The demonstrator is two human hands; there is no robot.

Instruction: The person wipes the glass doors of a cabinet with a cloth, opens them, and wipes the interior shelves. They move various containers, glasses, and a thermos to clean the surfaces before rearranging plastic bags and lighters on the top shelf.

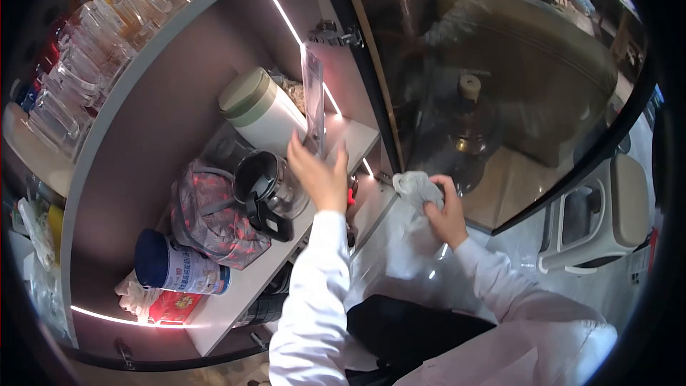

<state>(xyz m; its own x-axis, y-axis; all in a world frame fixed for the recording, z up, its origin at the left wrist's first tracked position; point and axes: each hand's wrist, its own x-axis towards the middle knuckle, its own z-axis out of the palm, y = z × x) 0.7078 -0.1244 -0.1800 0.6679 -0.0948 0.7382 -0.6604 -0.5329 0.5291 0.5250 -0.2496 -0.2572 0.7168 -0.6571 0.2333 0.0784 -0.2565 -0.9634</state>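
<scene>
My left hand reaches into the lit shelf and grips the lower part of a clear acrylic sign stand that stands upright on the shelf board. Beside it is a white canister with a pale green lid and a glass jug with a black handle. My right hand is closed on a crumpled grey cloth, held against the white surface below the open glass cabinet door.
A patterned fabric bag, a blue-lidded tin and a red packet lie further along the shelf. Several glasses and bottles fill the shelf above. A white bin stands at the right.
</scene>
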